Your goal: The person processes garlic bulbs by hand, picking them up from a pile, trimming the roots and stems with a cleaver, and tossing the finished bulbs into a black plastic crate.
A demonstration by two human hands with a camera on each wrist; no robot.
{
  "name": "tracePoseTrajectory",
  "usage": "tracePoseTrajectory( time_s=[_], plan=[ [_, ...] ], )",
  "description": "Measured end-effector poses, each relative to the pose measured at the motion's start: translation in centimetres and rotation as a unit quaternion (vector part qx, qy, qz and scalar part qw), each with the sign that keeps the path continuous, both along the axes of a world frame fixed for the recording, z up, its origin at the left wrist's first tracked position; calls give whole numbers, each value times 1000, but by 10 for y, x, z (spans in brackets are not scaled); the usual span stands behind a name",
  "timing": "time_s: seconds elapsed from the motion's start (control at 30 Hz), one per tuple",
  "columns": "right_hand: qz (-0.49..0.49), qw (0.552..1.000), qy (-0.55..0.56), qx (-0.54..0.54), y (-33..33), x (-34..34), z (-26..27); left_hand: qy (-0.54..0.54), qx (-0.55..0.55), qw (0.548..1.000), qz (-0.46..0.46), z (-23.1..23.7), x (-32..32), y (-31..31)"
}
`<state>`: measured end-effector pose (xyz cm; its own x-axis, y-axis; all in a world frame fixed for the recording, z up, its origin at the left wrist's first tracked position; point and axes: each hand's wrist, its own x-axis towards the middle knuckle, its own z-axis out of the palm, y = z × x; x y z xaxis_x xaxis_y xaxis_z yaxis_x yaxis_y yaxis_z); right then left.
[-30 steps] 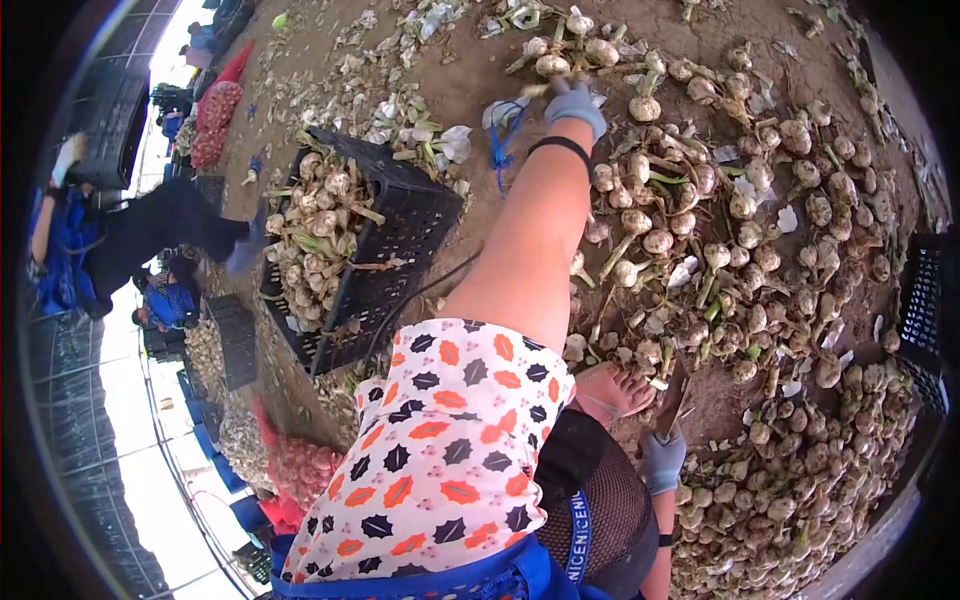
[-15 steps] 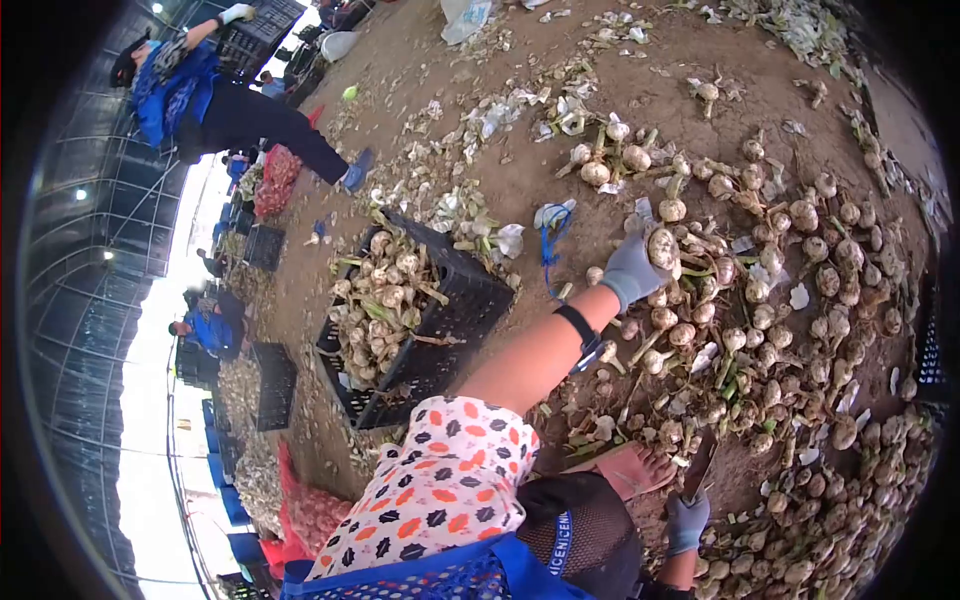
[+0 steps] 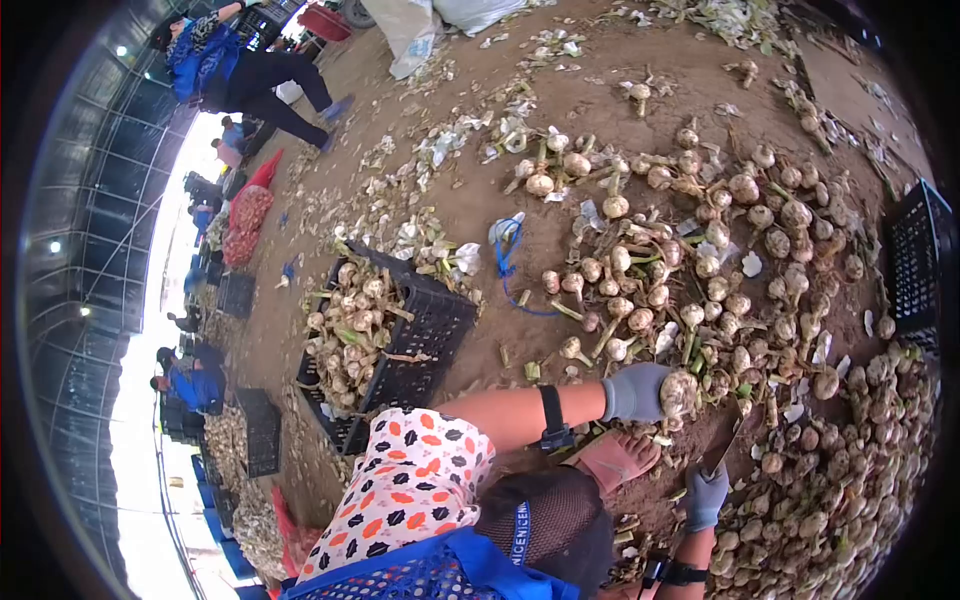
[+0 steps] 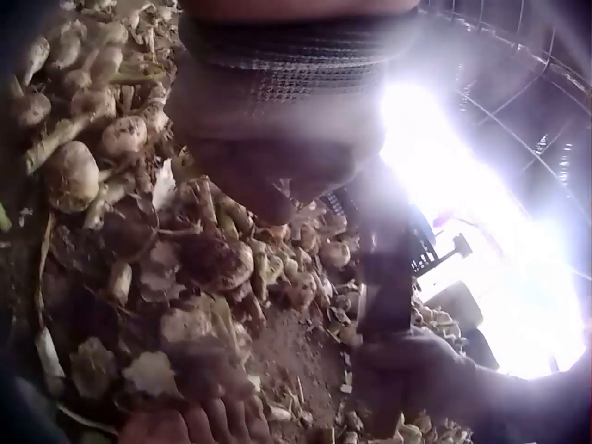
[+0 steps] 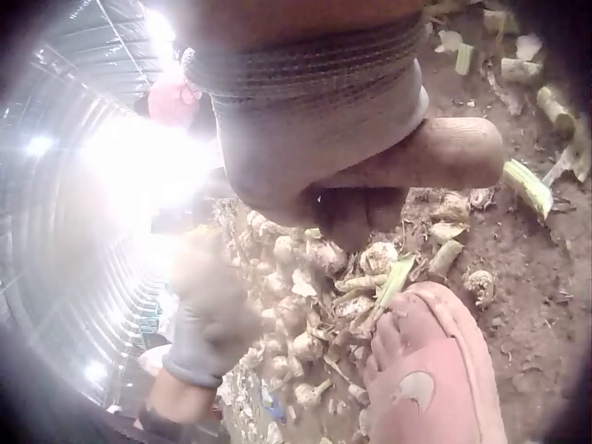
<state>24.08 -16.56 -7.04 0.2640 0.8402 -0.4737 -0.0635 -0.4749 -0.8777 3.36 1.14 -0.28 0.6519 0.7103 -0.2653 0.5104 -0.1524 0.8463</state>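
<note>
My gloved left hand grips a garlic bulb, its root side facing outward, just above my sandalled foot. In the left wrist view the back of the glove hides the bulb. A knife with a dark, flat blade stands upright in my gloved right hand, low beside the foot. The blade tip points toward the loose garlic, close by the held bulb. The right wrist view shows the right thumb bent over the grip, with the knife hidden there.
Loose garlic with stems lies ahead on the dirt floor. A heap of trimmed bulbs fills the right side. A black crate of garlic stands at left, another crate at far right. Blue cord lies between. A person walks behind.
My left hand reached out among the far garlic, picked up a bulb and drew it back toward the knife. The right hand stays low by the foot, holding the knife.
</note>
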Motion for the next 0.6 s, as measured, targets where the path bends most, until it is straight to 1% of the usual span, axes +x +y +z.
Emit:
tracePoseTrajectory(
  time_s=[0.07,0.17,0.2,0.23,0.3,0.37,0.4,0.43,0.5,0.53,0.57,0.6],
  plan=[
    [-1,1000,15,14,-1,2,0,12,-8,1000,-19,3,3,-9],
    [-18,1000,8,5,10,-12,32,40,-17,998,-49,9,2,-16],
    [21,996,-80,38,2,-8,7,58,-16,996,-64,10,2,-18],
    [-28,999,26,-8,18,-25,50,76,-12,994,-79,11,4,-19],
    [17,998,-46,37,4,-27,11,76,-10,994,-81,8,7,-23],
    [62,991,-107,58,16,-41,47,116,-112,983,-92,14,10,-22],
    [84,982,-159,62,16,-42,49,113,-107,982,-108,14,10,-23],
    [68,984,-150,62,16,-44,47,109,-108,982,-111,14,11,-24],
    [69,980,-178,52,11,-38,39,69,-53,988,-131,9,9,-30],
    [42,989,-141,9,12,-37,38,30,-56,995,-79,-7,4,-37],
    [8,993,-107,-45,9,-32,37,-22,-68,996,-50,-30,-4,-44],
    [11,985,-170,-16,6,-27,36,-157,-197,967,-27,-50,-1,-49]
  ],
)
